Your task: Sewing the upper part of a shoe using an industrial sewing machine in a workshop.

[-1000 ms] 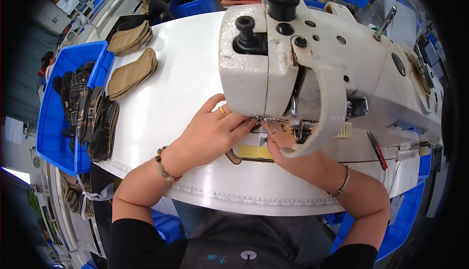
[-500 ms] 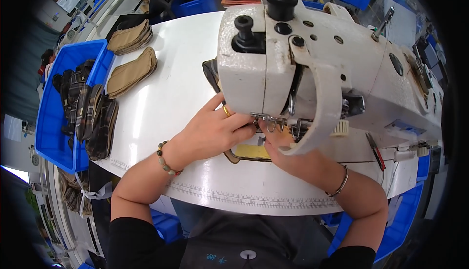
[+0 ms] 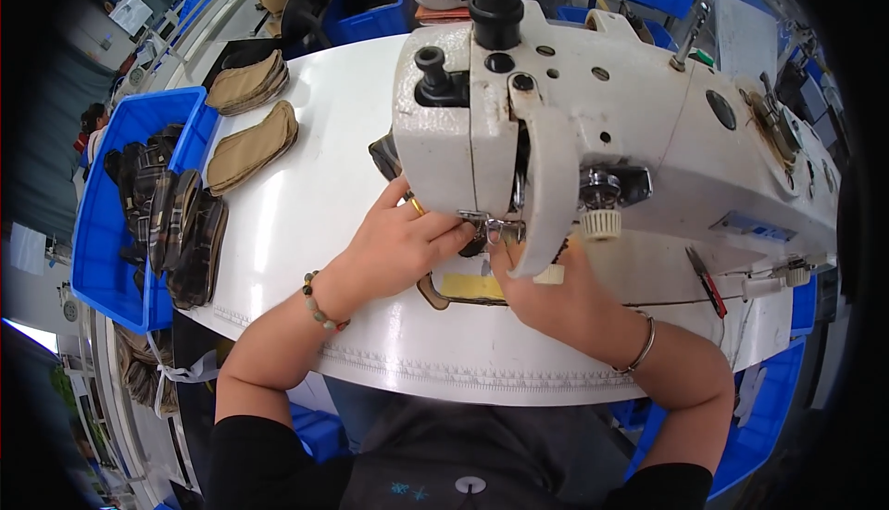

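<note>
A dark fabric piece with a tan edge [image 3: 431, 293] lies under the head of a white sewing machine [image 3: 593, 121]. Its far corner shows left of the machine head. My left hand [image 3: 403, 249] bends its fingers over the piece beside the presser foot [image 3: 500, 228], closed on the cloth. From the other side my right hand [image 3: 551, 288] closes on the cloth, its index finger close to the foot. The machine's curved guard [image 3: 548, 195] hides part of the right fingers. A yellow patch [image 3: 472, 287] shows on the bed between the hands; the needle point is hidden.
Two stacks of tan fabric pieces [image 3: 252, 147] sit on the white table [image 3: 343, 93] at left. Beside them a blue bin [image 3: 111, 274] holds dark plaid pieces [image 3: 171, 209]. Red-handled snips [image 3: 708, 286] lie right of the machine. A printed ruler strip [image 3: 463, 377] runs along the near edge.
The machine and the fabric under it appear shifted slightly left in the picture, as the view has moved. Both hands stay at the presser foot, with only small finger movement.
</note>
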`<state>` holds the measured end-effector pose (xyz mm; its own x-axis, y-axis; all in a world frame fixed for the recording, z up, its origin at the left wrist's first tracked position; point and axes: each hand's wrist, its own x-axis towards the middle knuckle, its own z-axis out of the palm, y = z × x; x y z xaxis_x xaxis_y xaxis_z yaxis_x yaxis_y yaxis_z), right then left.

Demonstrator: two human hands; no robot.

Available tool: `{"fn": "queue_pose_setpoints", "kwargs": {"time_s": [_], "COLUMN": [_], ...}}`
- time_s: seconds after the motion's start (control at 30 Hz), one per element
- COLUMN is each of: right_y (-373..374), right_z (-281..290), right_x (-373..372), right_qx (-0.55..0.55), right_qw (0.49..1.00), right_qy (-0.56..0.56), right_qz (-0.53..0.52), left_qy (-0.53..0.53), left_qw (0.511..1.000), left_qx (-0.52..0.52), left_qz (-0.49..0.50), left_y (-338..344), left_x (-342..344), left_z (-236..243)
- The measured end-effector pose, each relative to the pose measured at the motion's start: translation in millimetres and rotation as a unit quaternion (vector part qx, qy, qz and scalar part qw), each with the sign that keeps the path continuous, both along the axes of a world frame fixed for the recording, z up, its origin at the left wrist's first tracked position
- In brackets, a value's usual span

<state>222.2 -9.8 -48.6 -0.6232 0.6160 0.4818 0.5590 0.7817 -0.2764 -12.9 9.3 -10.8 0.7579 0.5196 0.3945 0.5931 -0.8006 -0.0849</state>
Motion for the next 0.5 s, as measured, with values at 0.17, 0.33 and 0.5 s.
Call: {"fn": "queue_pose_setpoints", "kwargs": {"time_s": [0.17, 0.33, 0.5], "right_y": [-6.1, 5.4, 15.0], "right_z": [-12.4, 3.2, -1.5], "right_x": [-1.8, -4.1, -1.1], "right_qx": [0.045, -0.056, -0.009], "right_qw": [0.993, 0.995, 0.997], "right_qy": [-0.100, 0.062, 0.064], "right_qz": [-0.045, -0.062, -0.039], "left_qy": [-0.018, -0.046, -0.065], "left_qw": [1.000, 0.998, 0.996], "left_qx": [0.007, -0.040, -0.052], "left_qz": [0.009, 0.024, 0.022], "left_y": [1.4, 4.0, 6.3], "left_x": [5.0, 5.9, 4.4], "left_z": [-5.7, 1.4, 6.4]}}
